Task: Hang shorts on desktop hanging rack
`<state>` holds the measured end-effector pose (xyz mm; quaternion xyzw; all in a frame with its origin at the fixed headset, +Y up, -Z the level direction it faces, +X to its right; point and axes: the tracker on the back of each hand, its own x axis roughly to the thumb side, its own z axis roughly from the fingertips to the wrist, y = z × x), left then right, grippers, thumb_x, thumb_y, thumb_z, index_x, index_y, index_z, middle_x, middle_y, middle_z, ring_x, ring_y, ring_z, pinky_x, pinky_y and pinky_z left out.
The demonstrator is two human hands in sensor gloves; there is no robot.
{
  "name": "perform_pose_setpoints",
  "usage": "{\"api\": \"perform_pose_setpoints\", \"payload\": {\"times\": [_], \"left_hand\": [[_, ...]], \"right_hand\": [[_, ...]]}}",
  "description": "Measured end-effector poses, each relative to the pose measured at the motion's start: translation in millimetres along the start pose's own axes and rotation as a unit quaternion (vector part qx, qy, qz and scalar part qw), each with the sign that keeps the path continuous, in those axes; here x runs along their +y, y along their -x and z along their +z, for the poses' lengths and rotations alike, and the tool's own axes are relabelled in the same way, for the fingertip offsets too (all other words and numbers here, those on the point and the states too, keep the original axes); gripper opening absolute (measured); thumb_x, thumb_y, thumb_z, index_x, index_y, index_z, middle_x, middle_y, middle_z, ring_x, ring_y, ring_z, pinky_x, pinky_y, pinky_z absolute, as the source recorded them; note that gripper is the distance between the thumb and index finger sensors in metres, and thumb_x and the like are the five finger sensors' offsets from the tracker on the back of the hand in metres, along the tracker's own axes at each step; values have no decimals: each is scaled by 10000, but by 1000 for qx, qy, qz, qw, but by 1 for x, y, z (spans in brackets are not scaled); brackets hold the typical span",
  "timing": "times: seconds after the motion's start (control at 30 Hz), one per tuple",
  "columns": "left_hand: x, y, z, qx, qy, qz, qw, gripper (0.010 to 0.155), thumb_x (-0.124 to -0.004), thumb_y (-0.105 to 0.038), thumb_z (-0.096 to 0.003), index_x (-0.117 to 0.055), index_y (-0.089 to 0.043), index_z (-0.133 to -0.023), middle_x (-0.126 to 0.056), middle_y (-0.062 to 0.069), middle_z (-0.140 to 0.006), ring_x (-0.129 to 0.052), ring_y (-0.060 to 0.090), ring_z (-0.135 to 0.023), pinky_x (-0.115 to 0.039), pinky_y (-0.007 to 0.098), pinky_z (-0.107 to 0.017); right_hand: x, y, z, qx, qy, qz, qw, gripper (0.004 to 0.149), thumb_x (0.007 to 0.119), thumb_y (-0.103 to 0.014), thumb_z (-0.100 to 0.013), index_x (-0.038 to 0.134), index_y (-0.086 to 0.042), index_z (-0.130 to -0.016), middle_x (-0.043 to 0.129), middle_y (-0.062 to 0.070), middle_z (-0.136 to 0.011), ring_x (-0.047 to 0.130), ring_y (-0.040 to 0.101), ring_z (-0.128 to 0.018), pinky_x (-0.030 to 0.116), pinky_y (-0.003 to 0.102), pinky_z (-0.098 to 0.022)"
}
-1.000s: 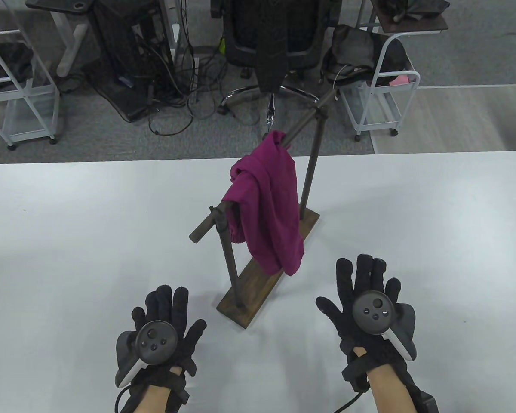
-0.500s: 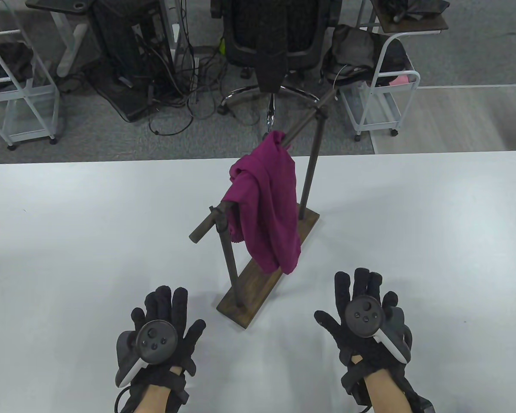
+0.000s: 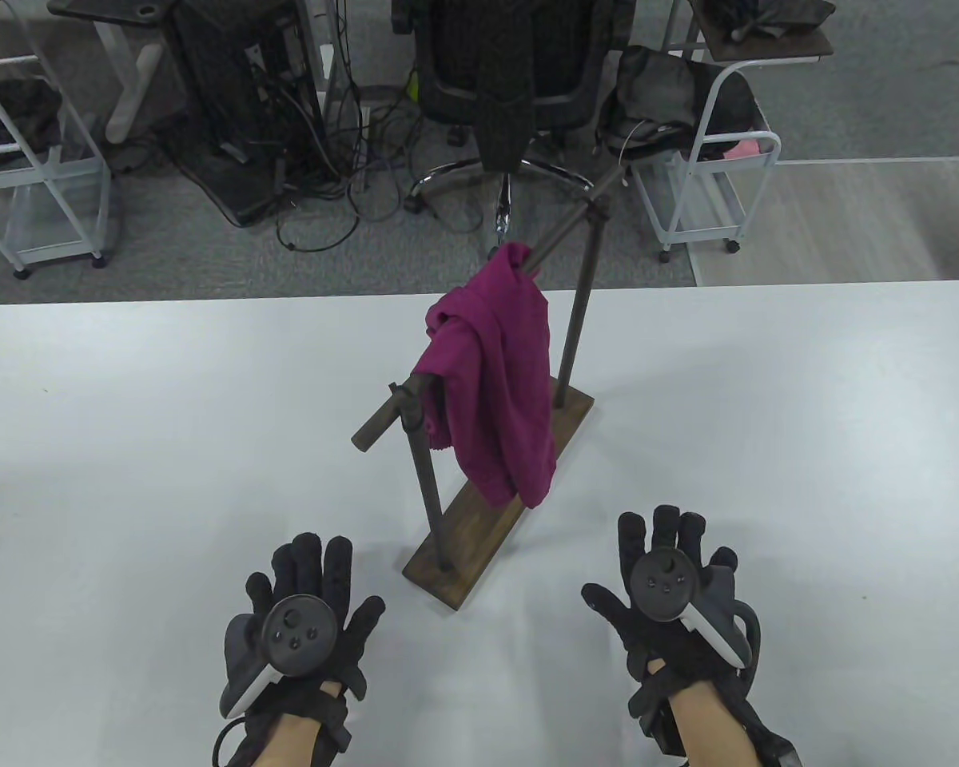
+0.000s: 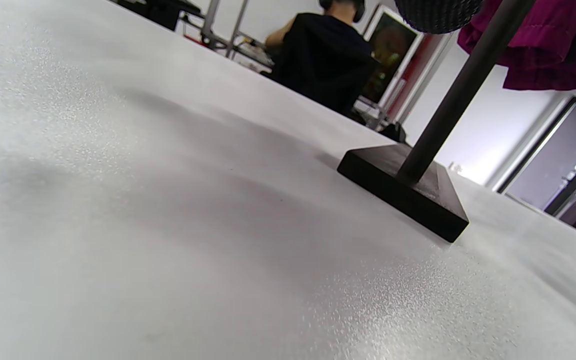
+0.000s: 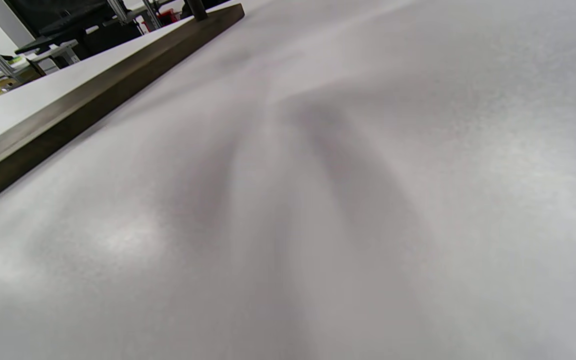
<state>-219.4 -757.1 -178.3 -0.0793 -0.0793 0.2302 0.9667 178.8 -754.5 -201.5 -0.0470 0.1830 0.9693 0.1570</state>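
Note:
The magenta shorts [image 3: 499,375] hang bunched over the top bar of the dark wooden rack [image 3: 479,523], which stands mid-table on a long base; they also show in the left wrist view [image 4: 543,50] above the rack's base [image 4: 418,195]. My left hand [image 3: 308,595] lies flat on the table, fingers spread, left of the base's near end. My right hand [image 3: 663,563] lies flat with fingers spread, right of the base and just below the shorts' hem. Both hands hold nothing. The rack's base edge shows in the right wrist view [image 5: 68,115].
The white table [image 3: 128,447] spreads wide on both sides of the rack. Beyond its far edge are an office chair [image 3: 511,72], white wire carts [image 3: 703,176] and cables on the floor.
My right hand has drawn back toward me, away from the shorts' hem, staying flat. My left hand has shifted very slightly. The shorts have settled a little.

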Motion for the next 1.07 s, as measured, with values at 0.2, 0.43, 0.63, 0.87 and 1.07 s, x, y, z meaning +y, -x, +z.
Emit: {"api": "perform_pose_setpoints", "payload": {"times": [0.2, 0.43, 0.63, 0.87, 1.07], "left_hand": [[0, 2, 0, 9, 5, 4, 1000, 795, -573, -522, -609, -180, -102, -1159, -35, 313, -1145, -81, 595, -1063, -43, 797, -665], [-1, 2, -1, 14, 11, 4, 1000, 794, -573, -521, -609, -180, -104, -1159, -36, 312, -1145, -84, 595, -1063, -45, 797, -666], [-1, -1, -1, 12, 14, -1, 1000, 796, -573, -521, -609, -180, -101, -1159, -35, 313, -1145, -85, 596, -1063, -46, 797, -666], [0, 0, 1, 10, 13, 10, 1000, 798, -574, -520, -608, -179, -99, -1158, -37, 317, -1144, -89, 597, -1062, -48, 798, -666], [1, 0, 0, 8, 10, 15, 1000, 796, -573, -521, -609, -177, -101, -1158, -35, 314, -1145, -86, 595, -1064, -46, 797, -666]], "right_hand": [[-1, 0, 0, 4, -4, 0, 1000, 833, 511, -694, -517, -139, -431, -968, -341, -33, -1035, -362, 261, -981, -230, 634, -642], [-3, 2, -1, 10, 0, -6, 1000, 836, 512, -693, -516, -139, -431, -970, -339, -33, -1039, -362, 258, -983, -240, 632, -636], [0, 3, -3, 24, -9, 1, 1000, 837, 512, -693, -515, -143, -432, -966, -342, -35, -1035, -367, 256, -980, -245, 630, -632], [-2, 0, 0, 10, -3, 6, 1000, 839, 511, -693, -515, -144, -427, -967, -340, -29, -1037, -363, 257, -982, -242, 631, -633], [-1, -2, 0, 2, -4, 9, 1000, 838, 506, -696, -515, -145, -425, -967, -340, -27, -1036, -362, 260, -981, -240, 632, -633]]}}
